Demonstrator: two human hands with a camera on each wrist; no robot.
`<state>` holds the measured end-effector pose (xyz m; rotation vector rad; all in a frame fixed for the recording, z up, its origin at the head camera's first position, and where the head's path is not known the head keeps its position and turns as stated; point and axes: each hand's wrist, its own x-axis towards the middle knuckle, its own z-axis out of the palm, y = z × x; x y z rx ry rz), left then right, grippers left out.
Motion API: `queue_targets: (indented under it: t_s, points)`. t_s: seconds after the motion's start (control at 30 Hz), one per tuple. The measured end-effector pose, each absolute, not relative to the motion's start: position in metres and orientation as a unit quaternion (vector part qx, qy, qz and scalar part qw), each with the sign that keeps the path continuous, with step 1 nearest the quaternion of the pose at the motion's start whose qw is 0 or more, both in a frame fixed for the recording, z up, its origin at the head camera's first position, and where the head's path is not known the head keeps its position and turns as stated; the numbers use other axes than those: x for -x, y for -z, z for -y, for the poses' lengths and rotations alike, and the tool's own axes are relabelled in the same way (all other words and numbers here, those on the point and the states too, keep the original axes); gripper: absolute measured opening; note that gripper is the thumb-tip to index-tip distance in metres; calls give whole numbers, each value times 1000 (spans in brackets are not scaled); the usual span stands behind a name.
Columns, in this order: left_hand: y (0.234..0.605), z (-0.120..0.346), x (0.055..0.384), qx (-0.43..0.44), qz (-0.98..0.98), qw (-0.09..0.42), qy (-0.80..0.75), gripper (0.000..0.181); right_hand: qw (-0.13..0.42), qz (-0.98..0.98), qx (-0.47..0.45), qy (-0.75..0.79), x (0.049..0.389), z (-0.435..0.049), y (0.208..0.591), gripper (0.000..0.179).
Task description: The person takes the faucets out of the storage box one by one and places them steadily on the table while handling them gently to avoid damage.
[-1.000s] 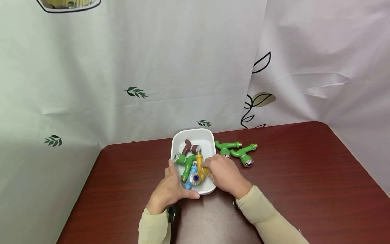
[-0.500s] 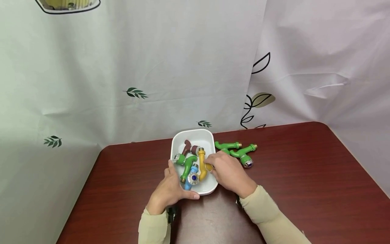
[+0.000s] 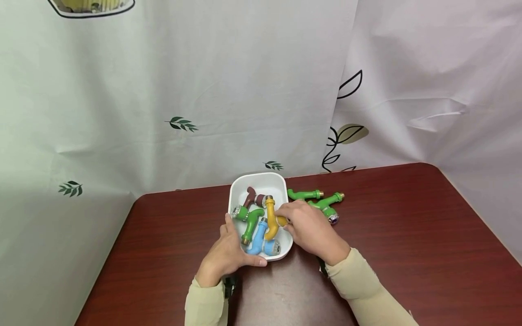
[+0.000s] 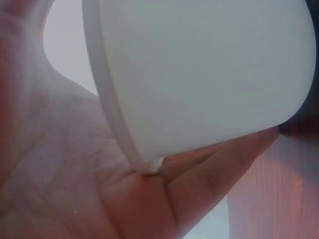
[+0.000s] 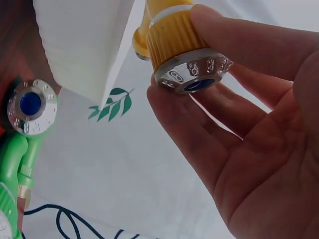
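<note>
In the head view my right hand [image 3: 313, 228] pinches the ribbed knob of a yellow tap [image 3: 271, 216] between thumb and fingers, over the right side of a white tub [image 3: 261, 174]. The right wrist view shows this yellow tap [image 5: 174, 37] with its silver, blue-centred cap. My left hand [image 3: 225, 256] rests against the tub's near left corner, thumb along the front, fingers along the left wall. In the left wrist view those fingers [image 4: 209, 177] lie fairly straight beneath the white wall [image 4: 209, 74]. Inside the tub lie a blue tap [image 3: 258, 237], a green tap [image 3: 253, 225] and a maroon tap [image 3: 249, 196].
Two more green taps lie on the table right of the tub, the nearer one [image 3: 327, 207] partly behind my right hand and the other [image 3: 306, 195] beside the rim. Behind the dark red tabletop [image 3: 171, 235] hangs a pale printed curtain [image 3: 228, 90].
My right hand has shifted slightly right with the yellow tap, which has come off the blue one. The blue tap has rolled over, its knob now pointing right. My left hand stays put.
</note>
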<state>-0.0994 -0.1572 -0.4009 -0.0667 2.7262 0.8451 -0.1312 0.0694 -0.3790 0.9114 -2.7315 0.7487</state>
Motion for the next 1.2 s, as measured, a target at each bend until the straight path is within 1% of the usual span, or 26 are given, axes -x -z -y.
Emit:
queue_targets:
  t_s: [0.13, 0.37, 0.73, 1.2]
  points:
    - [401, 157, 99, 20, -945, 141, -295, 159, 83, 912, -308, -258, 130, -69, 378, 32]
    - [402, 157, 100, 24, -944, 145, -296, 159, 82, 912, -288, -282, 130, -70, 377, 33]
    - [402, 157, 100, 27, -942, 143, -303, 160, 116, 908, -278, -292, 132, -73, 377, 32]
    - [402, 156, 98, 25, -940, 141, -308, 159, 102, 920, -235, -296, 132, -78, 374, 34]
